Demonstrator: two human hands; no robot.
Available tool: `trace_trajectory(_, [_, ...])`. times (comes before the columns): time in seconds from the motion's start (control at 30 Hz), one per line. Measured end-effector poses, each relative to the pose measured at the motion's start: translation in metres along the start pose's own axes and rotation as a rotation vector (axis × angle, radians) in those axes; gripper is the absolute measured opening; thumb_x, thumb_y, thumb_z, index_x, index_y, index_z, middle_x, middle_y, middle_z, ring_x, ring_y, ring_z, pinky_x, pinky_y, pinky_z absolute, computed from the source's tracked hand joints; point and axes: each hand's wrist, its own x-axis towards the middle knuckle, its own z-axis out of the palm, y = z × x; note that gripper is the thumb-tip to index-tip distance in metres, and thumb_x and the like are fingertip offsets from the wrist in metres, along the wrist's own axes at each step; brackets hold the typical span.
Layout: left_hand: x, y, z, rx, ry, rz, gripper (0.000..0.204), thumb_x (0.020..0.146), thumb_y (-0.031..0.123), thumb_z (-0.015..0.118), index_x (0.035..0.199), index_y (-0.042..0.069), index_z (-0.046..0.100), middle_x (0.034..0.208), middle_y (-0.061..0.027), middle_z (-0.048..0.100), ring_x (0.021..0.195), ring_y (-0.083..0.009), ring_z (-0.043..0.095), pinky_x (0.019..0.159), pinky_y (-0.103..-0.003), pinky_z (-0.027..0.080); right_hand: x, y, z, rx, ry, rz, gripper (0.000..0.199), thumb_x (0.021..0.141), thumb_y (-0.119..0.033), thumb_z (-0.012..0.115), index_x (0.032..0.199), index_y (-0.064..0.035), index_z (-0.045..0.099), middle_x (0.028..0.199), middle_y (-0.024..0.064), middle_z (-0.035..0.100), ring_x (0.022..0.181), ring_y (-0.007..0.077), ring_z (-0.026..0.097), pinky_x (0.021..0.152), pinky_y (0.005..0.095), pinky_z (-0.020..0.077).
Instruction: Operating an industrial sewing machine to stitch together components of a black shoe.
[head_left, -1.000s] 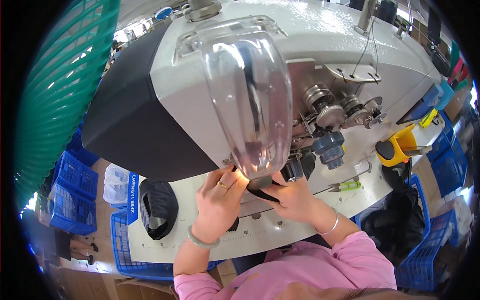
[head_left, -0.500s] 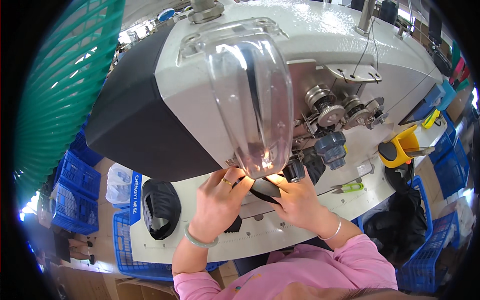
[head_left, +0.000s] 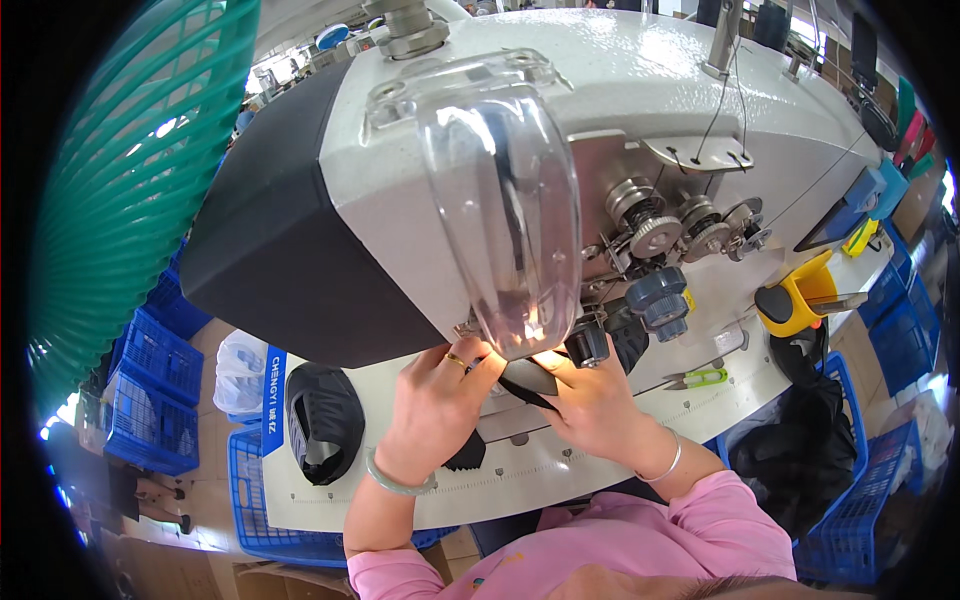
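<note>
A black shoe upper (head_left: 529, 381) is pinched between both my hands beneath the head of a sewing machine (head_left: 385, 200). My left hand (head_left: 430, 415) is closed on its left side, fingertips partly hidden behind the clear plastic guard (head_left: 505, 230). On the other side my right hand (head_left: 600, 415) grips the same piece, thumb toward the middle. The needle area is lit, but the guard and fingers hide the stitching point. A toothed dark edge (head_left: 466, 453) shows below my left hand; I cannot tell whether it belongs to the held piece. Another black upper (head_left: 325, 422) lies on the left of the table.
Green-handled thread snips (head_left: 700, 378) lie right of my right hand. Beyond them stands a yellow holder (head_left: 808, 290). Thread tension dials (head_left: 655, 235) jut from the machine. A green ribbed guard (head_left: 140, 190) rises at the left. Blue crates (head_left: 155, 420) flank the table, one holding black material (head_left: 800, 440).
The view has shifted slightly, so the machine and left-hand upper sit a little differently in it. Both hands keep their grip at nearly the same spot, and a bit more toothed edge shows.
</note>
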Motion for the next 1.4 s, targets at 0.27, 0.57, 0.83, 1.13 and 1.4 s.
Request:
trace_trajectory(0.27, [0.0007, 0.0068, -0.0008, 0.036, -0.037, 0.010, 0.030, 0.063, 0.000, 0.064, 0.092, 0.007, 0.064, 0.093, -0.0045, 0.061, 0.082, -0.0263, 0.066, 0.065, -0.032, 0.057, 0.0019, -0.0007, 0.0019, 0.005, 0.024, 0.018, 0.034, 0.065, -0.012, 0.072, 0.098, -0.0106, 0.063, 0.101, 0.0047, 0.058, 0.102, 0.0279, 0.048, 0.086, 0.0466, 0.0363])
trace_trajectory(0.57, [-0.0045, 0.0076, -0.0010, -0.015, 0.041, -0.026, 0.031, 0.065, 0.001, 0.064, 0.095, 0.006, 0.066, 0.095, -0.0065, 0.062, 0.095, -0.0276, 0.065, 0.076, -0.036, 0.058, 0.0059, -0.0026, -0.0025, 0.217, -0.033, 0.157, 0.025, 0.077, -0.023, 0.075, 0.101, -0.0154, 0.068, 0.104, 0.0071, 0.056, 0.098, 0.0294, 0.051, 0.085, 0.0449, 0.0342])
trace_trajectory(0.83, [-0.0043, 0.0088, -0.0009, -0.014, 0.005, -0.023, 0.032, 0.064, 0.001, 0.064, 0.096, 0.006, 0.066, 0.095, -0.0064, 0.062, 0.093, -0.0276, 0.066, 0.075, -0.035, 0.058, 0.0027, -0.0014, -0.0026, 0.139, -0.040, 0.151, 0.025, 0.077, -0.024, 0.075, 0.099, -0.0143, 0.070, 0.107, 0.0040, 0.059, 0.099, 0.0275, 0.056, 0.084, 0.0436, 0.0350])
trace_trajectory(1.13, [-0.0017, 0.0026, 0.0018, -0.039, 0.015, 0.006, 0.033, 0.065, -0.001, 0.063, 0.097, 0.005, 0.066, 0.095, -0.0073, 0.061, 0.089, -0.0273, 0.066, 0.071, -0.035, 0.058, 0.0030, 0.0009, 0.0023, 0.074, 0.002, 0.110, 0.029, 0.077, -0.024, 0.076, 0.103, -0.0139, 0.068, 0.113, 0.0041, 0.057, 0.102, 0.0273, 0.055, 0.082, 0.0428, 0.0363])
trace_trajectory(1.4, [-0.0032, 0.0055, 0.0004, -0.025, -0.009, -0.015, 0.034, 0.066, -0.001, 0.063, 0.098, 0.005, 0.066, 0.097, -0.0070, 0.061, 0.089, -0.0270, 0.065, 0.072, -0.035, 0.058, 0.0042, -0.0028, 0.0016, 0.055, 0.021, 0.111, 0.030, 0.076, -0.022, 0.076, 0.104, -0.0137, 0.068, 0.116, 0.0044, 0.056, 0.102, 0.0288, 0.055, 0.084, 0.0437, 0.0376])
